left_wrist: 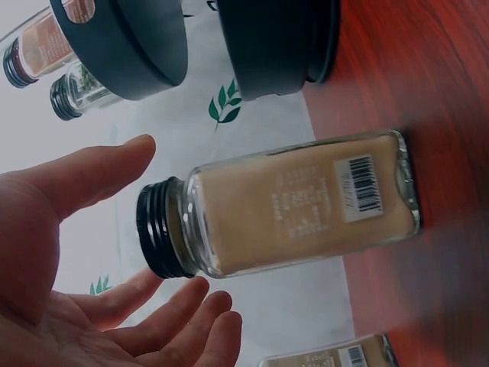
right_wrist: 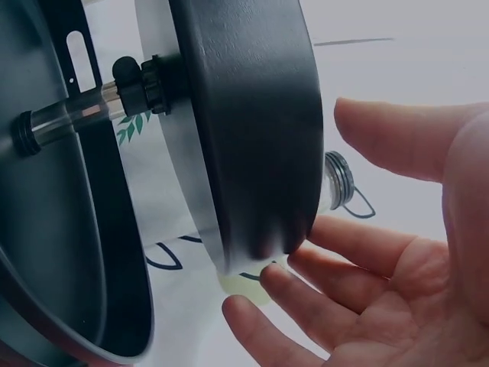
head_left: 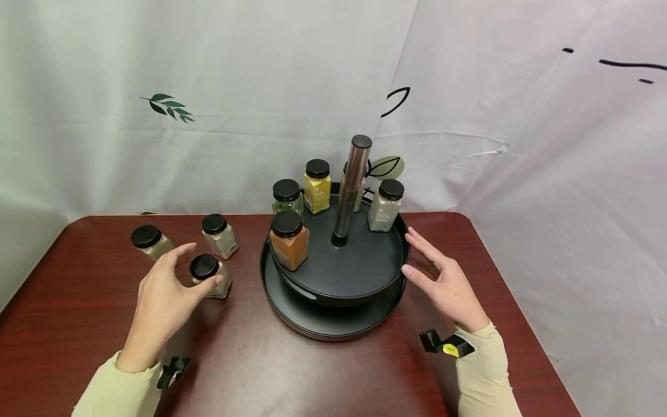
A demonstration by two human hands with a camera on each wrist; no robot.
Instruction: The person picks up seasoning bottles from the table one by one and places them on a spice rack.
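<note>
Looks like clear, glossy glass in the spice jar (left_wrist: 302, 210), ribbed on the screw cap (left_wrist: 162, 229). Shows a smooth, low-sheen finish on the two-tier tray (head_left: 359, 263), polished gloss on the post (head_left: 353, 185), shiny wood grain on the table (head_left: 250, 370), creased cloth in the backdrop (head_left: 271, 87).

Bench (head_left: 292, 382): reddish-brown, wood-grained, glossy top with rounded back corners. A black two-tier stand (head_left: 344, 275) rests on it by its round lower tray (head_left: 333, 325), right of mid-bench toward the back edge. Left of the stand and apart from it, three clear jars with black lids stand grouped directly on the surface: a near jar (head_left: 211, 274), a back jar (head_left: 221, 238) and an outer jar (head_left: 152, 242).
</note>
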